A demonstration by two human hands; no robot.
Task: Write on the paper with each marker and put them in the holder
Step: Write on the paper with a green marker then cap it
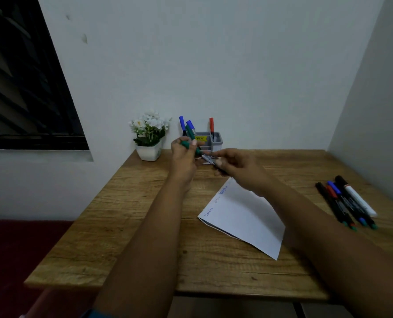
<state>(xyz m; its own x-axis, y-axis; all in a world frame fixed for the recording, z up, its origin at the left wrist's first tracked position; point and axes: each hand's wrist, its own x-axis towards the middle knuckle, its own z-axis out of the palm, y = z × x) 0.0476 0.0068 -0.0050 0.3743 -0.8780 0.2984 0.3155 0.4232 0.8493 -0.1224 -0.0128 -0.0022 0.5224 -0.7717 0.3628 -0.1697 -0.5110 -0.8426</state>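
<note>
Marker (202, 154), green cap, dark barrel, tilted

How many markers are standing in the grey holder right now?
3 standing in the grey plastic holder: two blue-capped markers on its left, one red-capped marker on its right. The hands hide the holder's front, so shorter ones may be unseen.
</note>
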